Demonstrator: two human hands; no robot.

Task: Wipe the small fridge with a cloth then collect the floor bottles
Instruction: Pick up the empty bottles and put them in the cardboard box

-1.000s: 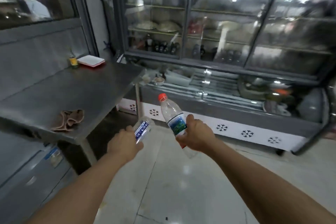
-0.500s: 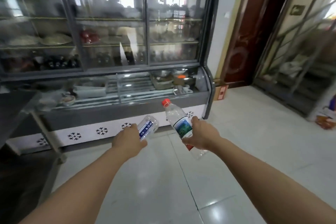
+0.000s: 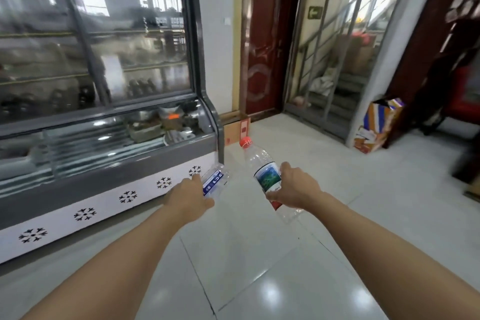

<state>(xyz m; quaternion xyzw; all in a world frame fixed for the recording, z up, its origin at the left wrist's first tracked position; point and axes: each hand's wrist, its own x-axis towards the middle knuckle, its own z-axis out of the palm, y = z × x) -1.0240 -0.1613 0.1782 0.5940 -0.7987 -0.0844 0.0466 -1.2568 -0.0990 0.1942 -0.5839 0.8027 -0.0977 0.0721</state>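
Bottles, 2 of them, are held out above the tiled floor (image 3: 259, 280). A red-capped bottle (image 3: 262, 169) (green label, tilted with cap away) is gripped around its middle by the right hand (image 3: 293, 187). A smaller blue-labelled bottle (image 3: 215, 180) is clasped in the left hand (image 3: 191, 196), fingers curled round it. A glass display fridge (image 3: 104, 112) is seen beyond the left hand, a cardboard box (image 3: 237, 128) beyond both.

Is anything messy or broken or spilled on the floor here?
No spill shows on the tiled floor. The colourful box by the doorway leans, with its top flaps open. A cardboard box sits on the floor beside the display fridge. Both bottles are held, one in each hand.
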